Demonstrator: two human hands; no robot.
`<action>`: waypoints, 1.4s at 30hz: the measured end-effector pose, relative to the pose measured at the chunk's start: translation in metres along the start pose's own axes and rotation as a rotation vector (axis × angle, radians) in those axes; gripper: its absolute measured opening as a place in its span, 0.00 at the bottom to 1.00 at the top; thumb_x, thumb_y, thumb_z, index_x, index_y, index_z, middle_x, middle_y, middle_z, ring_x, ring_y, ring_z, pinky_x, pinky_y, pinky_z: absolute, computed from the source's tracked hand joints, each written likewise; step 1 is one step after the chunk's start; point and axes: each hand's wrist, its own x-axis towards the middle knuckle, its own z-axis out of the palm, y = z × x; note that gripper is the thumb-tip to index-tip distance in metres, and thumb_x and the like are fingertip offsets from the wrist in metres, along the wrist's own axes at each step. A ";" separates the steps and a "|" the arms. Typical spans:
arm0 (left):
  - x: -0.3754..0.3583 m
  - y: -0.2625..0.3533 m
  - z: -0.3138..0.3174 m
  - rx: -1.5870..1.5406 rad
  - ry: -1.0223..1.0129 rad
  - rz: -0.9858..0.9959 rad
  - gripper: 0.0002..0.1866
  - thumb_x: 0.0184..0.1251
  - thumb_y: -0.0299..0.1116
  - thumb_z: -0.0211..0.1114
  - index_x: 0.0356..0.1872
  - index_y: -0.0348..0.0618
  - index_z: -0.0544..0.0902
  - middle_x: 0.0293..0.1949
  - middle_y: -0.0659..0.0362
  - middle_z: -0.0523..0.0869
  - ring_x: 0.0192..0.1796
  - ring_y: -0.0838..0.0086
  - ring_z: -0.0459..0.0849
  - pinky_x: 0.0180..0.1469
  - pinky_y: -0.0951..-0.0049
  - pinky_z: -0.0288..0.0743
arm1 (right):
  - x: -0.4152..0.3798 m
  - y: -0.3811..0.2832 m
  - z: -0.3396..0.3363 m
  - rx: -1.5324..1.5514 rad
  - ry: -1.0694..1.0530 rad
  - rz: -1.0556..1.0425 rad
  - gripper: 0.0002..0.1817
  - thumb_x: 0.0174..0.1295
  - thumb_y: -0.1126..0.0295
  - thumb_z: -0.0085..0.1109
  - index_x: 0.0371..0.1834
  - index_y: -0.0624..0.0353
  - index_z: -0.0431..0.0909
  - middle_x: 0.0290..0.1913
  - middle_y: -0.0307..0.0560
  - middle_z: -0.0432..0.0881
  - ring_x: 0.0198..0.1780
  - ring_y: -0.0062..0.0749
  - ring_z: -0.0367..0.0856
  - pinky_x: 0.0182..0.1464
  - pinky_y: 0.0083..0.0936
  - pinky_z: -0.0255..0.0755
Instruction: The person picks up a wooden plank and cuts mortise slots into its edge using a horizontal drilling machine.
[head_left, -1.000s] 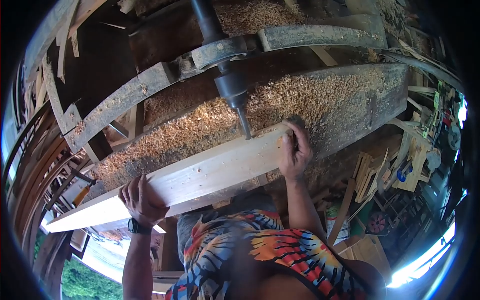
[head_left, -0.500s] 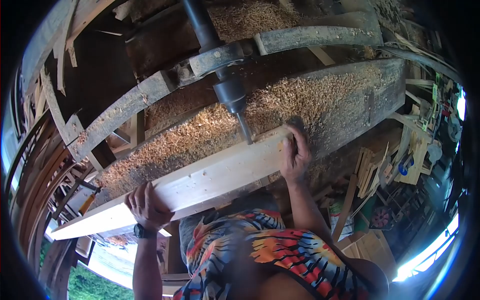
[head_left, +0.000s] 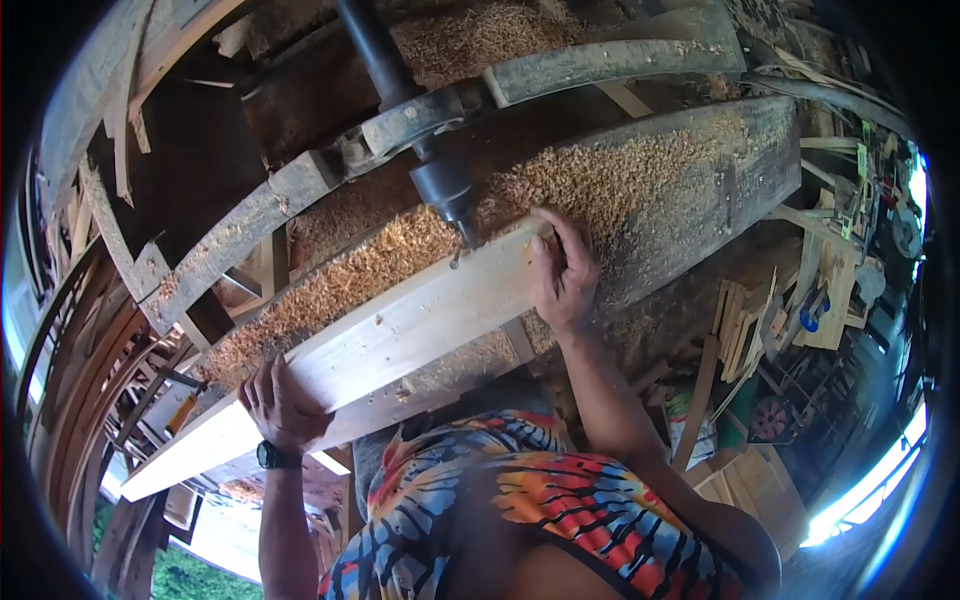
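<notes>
A long pale wooden board [head_left: 400,330] lies slantwise across the worktable, with a small hole near its right end. Over its far edge, close to that hole, a dark drill chuck [head_left: 441,188] points down with its bit. My left hand [head_left: 285,405], with a watch on the wrist, grips the board left of its middle, fingers over the far edge. At the board's right end my right hand [head_left: 567,272] holds the corner between thumb and fingers.
Wood shavings cover the worktable [head_left: 740,190]. A curved wooden beam [head_left: 620,68] crosses behind the drill. Wood offcuts [head_left: 738,325] are stacked at the right, and curved strips [head_left: 75,370] lean at the left. An orange-handled tool [head_left: 182,412] lies beyond my left hand.
The board's right end has shifted left and away from my body along with my right hand. A hole now shows beside the bit. The drill appears slightly farther left and higher in view.
</notes>
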 end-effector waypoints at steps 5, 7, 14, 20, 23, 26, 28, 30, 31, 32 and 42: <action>-0.011 -0.005 0.002 0.024 0.045 0.069 0.50 0.39 0.50 0.81 0.70 0.39 0.80 0.61 0.44 0.85 0.62 0.48 0.83 0.70 0.39 0.69 | -0.016 -0.013 -0.003 0.027 -0.018 0.033 0.16 0.79 0.66 0.60 0.63 0.62 0.84 0.50 0.52 0.83 0.51 0.45 0.81 0.56 0.40 0.75; -0.012 -0.008 0.001 0.004 0.036 0.071 0.49 0.40 0.49 0.81 0.70 0.38 0.80 0.61 0.44 0.85 0.62 0.47 0.83 0.71 0.39 0.69 | -0.015 -0.012 -0.001 0.013 -0.007 0.004 0.16 0.79 0.66 0.60 0.63 0.62 0.84 0.50 0.51 0.83 0.51 0.44 0.81 0.56 0.40 0.75; -0.005 -0.016 0.000 -0.007 0.001 0.032 0.50 0.38 0.46 0.79 0.71 0.37 0.79 0.63 0.41 0.84 0.63 0.44 0.83 0.72 0.38 0.69 | 0.004 -0.006 0.013 0.038 0.055 -0.035 0.16 0.76 0.66 0.63 0.62 0.58 0.87 0.52 0.52 0.90 0.52 0.47 0.83 0.55 0.42 0.77; -0.015 -0.016 0.008 -0.002 0.041 0.039 0.50 0.38 0.45 0.79 0.71 0.38 0.79 0.63 0.42 0.84 0.63 0.44 0.83 0.71 0.38 0.69 | -0.009 -0.013 0.004 0.039 0.038 0.037 0.16 0.76 0.67 0.64 0.63 0.58 0.87 0.47 0.50 0.89 0.50 0.43 0.82 0.53 0.39 0.77; -0.018 -0.007 0.004 0.004 0.043 0.065 0.49 0.38 0.45 0.78 0.71 0.39 0.79 0.62 0.43 0.85 0.62 0.45 0.84 0.70 0.40 0.70 | -0.031 -0.007 0.000 0.064 0.020 0.083 0.17 0.77 0.67 0.64 0.64 0.58 0.86 0.48 0.49 0.89 0.49 0.43 0.82 0.53 0.39 0.78; -0.022 -0.009 0.005 0.000 0.048 0.097 0.48 0.39 0.45 0.77 0.70 0.39 0.79 0.61 0.44 0.86 0.61 0.46 0.85 0.68 0.41 0.71 | -0.039 -0.008 -0.003 0.061 0.023 0.090 0.17 0.77 0.67 0.63 0.65 0.58 0.86 0.49 0.50 0.89 0.50 0.43 0.82 0.53 0.39 0.78; -0.020 -0.010 0.004 0.003 0.036 0.100 0.48 0.40 0.45 0.77 0.70 0.38 0.79 0.61 0.44 0.86 0.61 0.46 0.85 0.68 0.41 0.71 | -0.036 -0.008 -0.001 0.055 0.033 0.064 0.16 0.77 0.67 0.63 0.65 0.58 0.86 0.50 0.50 0.89 0.50 0.44 0.83 0.53 0.39 0.79; -0.019 -0.011 0.002 -0.008 0.041 0.104 0.49 0.39 0.46 0.78 0.71 0.37 0.78 0.61 0.43 0.85 0.61 0.45 0.84 0.69 0.40 0.71 | -0.034 -0.010 -0.001 0.064 0.015 0.091 0.16 0.77 0.67 0.63 0.64 0.59 0.86 0.51 0.51 0.89 0.51 0.44 0.83 0.53 0.39 0.79; -0.018 -0.011 0.002 -0.012 0.043 0.106 0.50 0.39 0.46 0.78 0.71 0.37 0.78 0.62 0.43 0.85 0.61 0.45 0.84 0.69 0.40 0.70 | -0.033 -0.010 -0.001 0.070 0.006 0.104 0.16 0.77 0.67 0.63 0.64 0.59 0.86 0.52 0.51 0.89 0.51 0.44 0.83 0.54 0.39 0.79; -0.016 -0.013 0.002 0.000 0.036 0.088 0.51 0.39 0.47 0.79 0.71 0.37 0.78 0.62 0.43 0.85 0.62 0.45 0.83 0.69 0.40 0.70 | -0.026 -0.013 0.000 0.050 0.008 0.077 0.16 0.77 0.67 0.64 0.64 0.59 0.86 0.52 0.51 0.90 0.51 0.44 0.83 0.54 0.39 0.79; -0.015 -0.022 0.003 0.055 -0.016 0.027 0.57 0.32 0.49 0.85 0.73 0.37 0.77 0.64 0.41 0.84 0.63 0.43 0.82 0.70 0.41 0.70 | -0.010 -0.010 0.014 0.090 0.033 0.075 0.16 0.75 0.69 0.65 0.62 0.59 0.87 0.51 0.50 0.91 0.53 0.46 0.83 0.57 0.41 0.79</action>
